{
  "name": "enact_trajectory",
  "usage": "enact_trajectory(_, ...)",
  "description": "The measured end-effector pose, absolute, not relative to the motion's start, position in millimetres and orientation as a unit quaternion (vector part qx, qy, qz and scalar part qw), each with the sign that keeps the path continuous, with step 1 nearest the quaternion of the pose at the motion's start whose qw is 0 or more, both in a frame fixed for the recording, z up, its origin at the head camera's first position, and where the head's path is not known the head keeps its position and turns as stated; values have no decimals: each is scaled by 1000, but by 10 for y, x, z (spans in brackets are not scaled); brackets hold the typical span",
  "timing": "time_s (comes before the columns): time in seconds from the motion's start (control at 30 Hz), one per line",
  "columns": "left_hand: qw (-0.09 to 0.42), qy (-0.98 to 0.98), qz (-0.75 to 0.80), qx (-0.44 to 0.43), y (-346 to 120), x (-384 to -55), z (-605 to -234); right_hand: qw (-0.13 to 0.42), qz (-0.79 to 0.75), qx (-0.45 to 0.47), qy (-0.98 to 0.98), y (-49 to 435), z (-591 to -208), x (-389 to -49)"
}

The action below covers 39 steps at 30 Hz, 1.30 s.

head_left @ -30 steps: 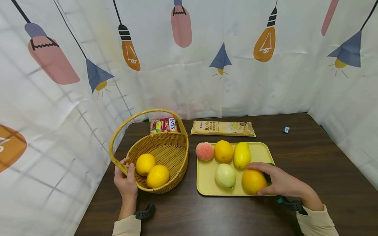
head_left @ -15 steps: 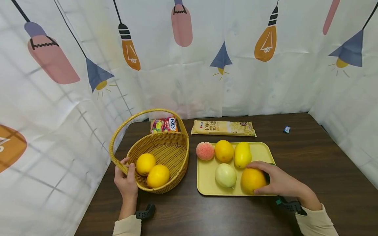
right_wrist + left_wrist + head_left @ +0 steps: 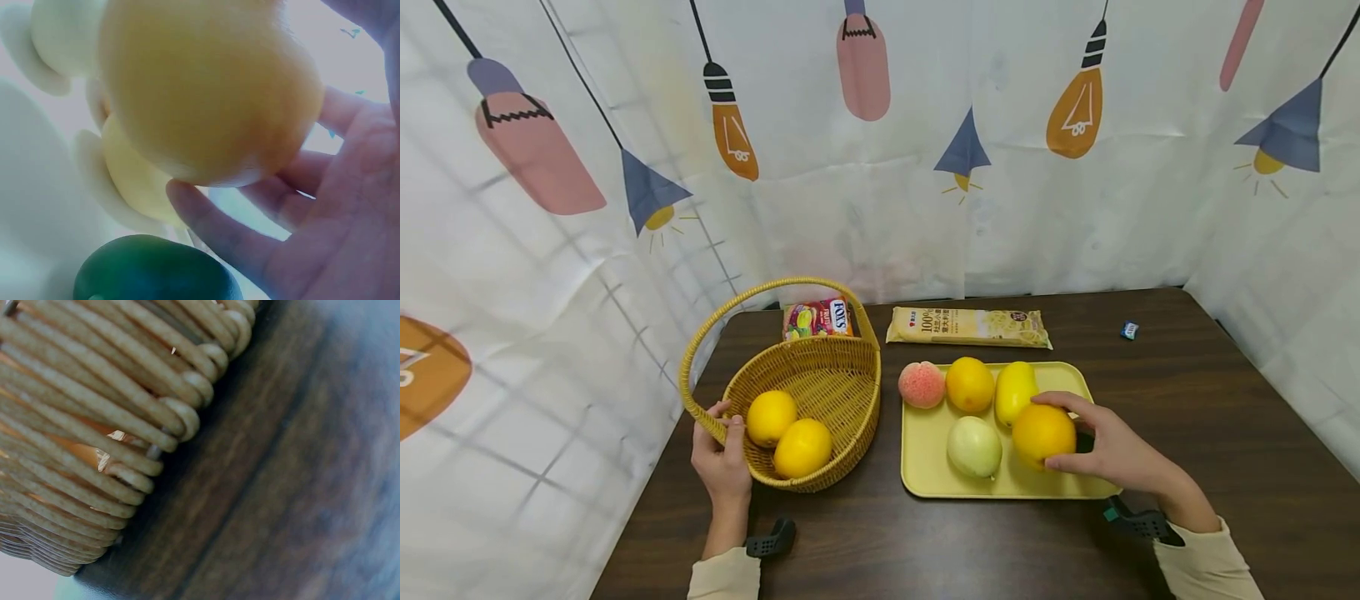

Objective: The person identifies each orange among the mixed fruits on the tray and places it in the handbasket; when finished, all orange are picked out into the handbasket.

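Note:
My left hand (image 3: pixel 722 467) grips the wicker basket (image 3: pixel 838 392) at the left foot of its arched handle, thumb over the rim. Two yellow-orange fruits (image 3: pixel 802 447) lie inside it. With thumb and fingers spread round it, my right hand (image 3: pixel 1108 450) holds an orange (image 3: pixel 1043 435) over the right part of the yellow tray (image 3: pixel 940 487). On that tray are a pink peach (image 3: pixel 921 385), another orange (image 3: pixel 969 384), a long yellow fruit (image 3: pixel 1015 392) and a pale green round fruit (image 3: pixel 973 447). The right wrist view shows a dark green fruit (image 3: pixel 156 269) below my fingers, mostly hidden from the head view.
Behind the basket lies a Fox's candy bag (image 3: pixel 817 319). A long noodle packet (image 3: pixel 968 326) lies behind the tray, and a small blue wrapped sweet (image 3: pixel 1129 330) is at the back right. A printed curtain (image 3: pixel 880 217) hangs along the table's back edge.
The right hand has raised the orange from low at the tray's front right, so more of the tray's front rim shows. The left hand and the basket have stayed put.

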State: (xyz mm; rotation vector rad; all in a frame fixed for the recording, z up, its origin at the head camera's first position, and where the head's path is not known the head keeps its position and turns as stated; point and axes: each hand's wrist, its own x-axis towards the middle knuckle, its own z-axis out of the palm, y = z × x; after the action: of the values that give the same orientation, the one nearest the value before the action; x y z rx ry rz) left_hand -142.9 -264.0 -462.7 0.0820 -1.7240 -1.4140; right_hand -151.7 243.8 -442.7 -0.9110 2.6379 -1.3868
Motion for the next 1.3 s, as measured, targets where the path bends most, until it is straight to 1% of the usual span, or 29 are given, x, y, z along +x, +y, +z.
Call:
enact_trajectory(0.23,438,-692,-574,20,-2652,-1427,-4634,2,-454,-272,849,2374,-4392,-1581)
enact_trajectory(0.53,444,-693,-567,34,-2631,-1419,-4625,-6,-462,-270,845,2185,-4294,-1726)
enact_trajectory(0.83,439,-692,-573,21,-2645,-1415,-4628,-37,-486,-298,821,1834,-4260,-1835)
enact_trajectory(1.1,437,-693,-574,16,-2657,-1415,-4628,-33,-507,-301,807,1473,-4204,-1853)
enact_trajectory(1.17,435,-693,-575,17,-2658,-1411,-4624,-31,-511,-299,805,1358,-4140,-1828)
enact_trajectory(1.3,435,-694,-574,18,-2655,-1407,-4621,-45,-508,-298,807,1135,-4063,-1810)
